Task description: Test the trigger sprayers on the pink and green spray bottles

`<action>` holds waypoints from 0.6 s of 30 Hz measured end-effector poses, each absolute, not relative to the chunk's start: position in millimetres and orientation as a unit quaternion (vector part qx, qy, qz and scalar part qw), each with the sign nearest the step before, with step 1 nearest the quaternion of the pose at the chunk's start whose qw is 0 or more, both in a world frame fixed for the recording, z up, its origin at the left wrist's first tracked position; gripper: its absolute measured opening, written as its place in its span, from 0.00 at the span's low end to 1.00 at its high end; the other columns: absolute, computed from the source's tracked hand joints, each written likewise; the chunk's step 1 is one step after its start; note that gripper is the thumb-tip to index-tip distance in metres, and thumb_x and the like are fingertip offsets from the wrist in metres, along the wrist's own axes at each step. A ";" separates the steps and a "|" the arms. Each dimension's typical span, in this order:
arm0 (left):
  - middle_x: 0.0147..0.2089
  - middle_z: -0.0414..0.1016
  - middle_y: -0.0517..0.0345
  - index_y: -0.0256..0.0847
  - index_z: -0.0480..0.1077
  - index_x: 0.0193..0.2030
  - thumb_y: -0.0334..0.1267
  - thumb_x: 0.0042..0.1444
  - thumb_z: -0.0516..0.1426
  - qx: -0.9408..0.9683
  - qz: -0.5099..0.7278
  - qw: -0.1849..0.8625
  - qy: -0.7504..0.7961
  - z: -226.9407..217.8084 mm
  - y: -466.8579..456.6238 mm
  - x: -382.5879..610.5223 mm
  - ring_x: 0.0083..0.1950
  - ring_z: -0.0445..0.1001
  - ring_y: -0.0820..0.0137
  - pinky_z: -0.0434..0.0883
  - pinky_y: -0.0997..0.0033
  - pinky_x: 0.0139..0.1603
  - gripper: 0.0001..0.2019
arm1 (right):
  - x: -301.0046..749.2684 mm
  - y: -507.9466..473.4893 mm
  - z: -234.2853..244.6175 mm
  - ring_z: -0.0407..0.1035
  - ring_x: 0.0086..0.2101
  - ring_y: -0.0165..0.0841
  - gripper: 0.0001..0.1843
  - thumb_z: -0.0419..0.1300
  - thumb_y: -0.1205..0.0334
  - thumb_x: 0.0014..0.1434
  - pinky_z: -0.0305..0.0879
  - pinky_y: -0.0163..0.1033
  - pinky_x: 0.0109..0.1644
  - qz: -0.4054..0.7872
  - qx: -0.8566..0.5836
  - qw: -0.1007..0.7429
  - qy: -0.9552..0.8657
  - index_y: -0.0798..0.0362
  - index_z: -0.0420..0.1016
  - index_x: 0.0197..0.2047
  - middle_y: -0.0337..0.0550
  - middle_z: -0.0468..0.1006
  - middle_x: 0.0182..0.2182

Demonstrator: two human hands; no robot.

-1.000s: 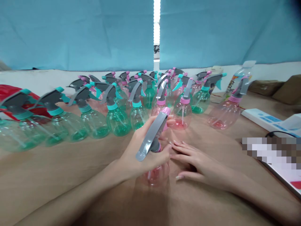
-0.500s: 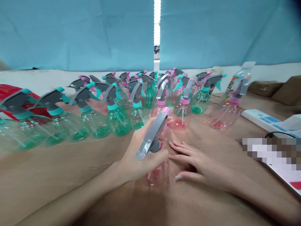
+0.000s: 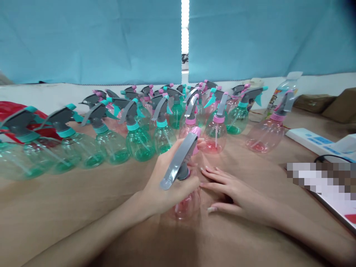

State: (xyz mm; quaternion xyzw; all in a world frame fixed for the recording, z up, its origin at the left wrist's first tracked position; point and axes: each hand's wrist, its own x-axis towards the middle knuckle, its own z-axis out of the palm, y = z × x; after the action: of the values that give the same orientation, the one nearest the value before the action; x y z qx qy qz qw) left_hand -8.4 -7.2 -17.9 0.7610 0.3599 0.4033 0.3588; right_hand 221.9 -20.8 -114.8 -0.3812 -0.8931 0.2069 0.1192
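My left hand [image 3: 164, 181] is wrapped round the neck of a clear pink spray bottle [image 3: 185, 207]. The bottle has a grey sprayer head with a pink nozzle and stands in front of me; part of it is hidden by the hand. To its right, my right hand [image 3: 230, 189] rests on the brown tabletop [image 3: 125, 222], fingers spread and holding nothing. Just beyond my hands stands another pink spray bottle [image 3: 214, 137]. A green spray bottle [image 3: 139, 142] with a turquoise collar is in the row at the left.
Several more pink and green spray bottles fill the back of the table. At the right are a lone pink spray bottle [image 3: 265, 133], a labelled drink bottle [image 3: 283, 92], a white power strip [image 3: 314, 142] and a brown package [image 3: 342, 105]. Red plastic [image 3: 16, 109] lies far left.
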 end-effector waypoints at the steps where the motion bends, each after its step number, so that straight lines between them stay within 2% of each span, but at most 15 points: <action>1: 0.27 0.56 0.68 0.45 0.58 0.34 0.25 0.41 0.53 0.759 0.402 0.361 0.362 -18.5 -7.1 -8.5 0.23 0.56 0.74 0.57 0.72 0.22 0.14 | 221.9 -20.6 -115.1 0.41 0.69 0.48 0.34 0.56 0.40 0.63 0.46 0.62 0.68 0.207 -0.381 0.121 -0.893 0.41 0.59 0.68 0.45 0.51 0.70; 7: 0.26 0.57 0.68 0.44 0.59 0.40 0.26 0.42 0.53 0.760 0.393 0.369 0.362 -18.9 -7.0 -9.2 0.23 0.54 0.74 0.58 0.72 0.23 0.17 | 221.5 -20.0 -115.8 0.42 0.68 0.49 0.34 0.57 0.40 0.63 0.46 0.62 0.68 0.208 -0.376 0.130 -0.894 0.41 0.59 0.68 0.45 0.51 0.70; 11: 0.24 0.55 0.70 0.44 0.59 0.38 0.27 0.41 0.51 0.769 0.395 0.348 0.363 -16.1 -8.7 -9.4 0.23 0.52 0.75 0.60 0.71 0.25 0.15 | 220.8 -21.3 -113.7 0.41 0.69 0.48 0.34 0.55 0.39 0.63 0.45 0.61 0.68 0.209 -0.383 0.121 -0.892 0.42 0.59 0.69 0.46 0.51 0.70; 18: 0.25 0.58 0.68 0.45 0.58 0.32 0.31 0.42 0.50 0.784 0.403 0.300 0.365 -9.8 -13.6 -9.5 0.22 0.58 0.74 0.59 0.71 0.24 0.08 | 220.2 -22.3 -112.1 0.40 0.69 0.47 0.34 0.54 0.38 0.64 0.45 0.61 0.69 0.208 -0.388 0.112 -0.891 0.42 0.59 0.69 0.45 0.50 0.71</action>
State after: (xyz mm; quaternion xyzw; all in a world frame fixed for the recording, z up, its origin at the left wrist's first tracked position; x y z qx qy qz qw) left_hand -9.5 -13.6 -9.8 0.7840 0.3646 0.4028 0.3003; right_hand 220.2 -22.3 -112.1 -0.3881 -0.8907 0.2084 0.1123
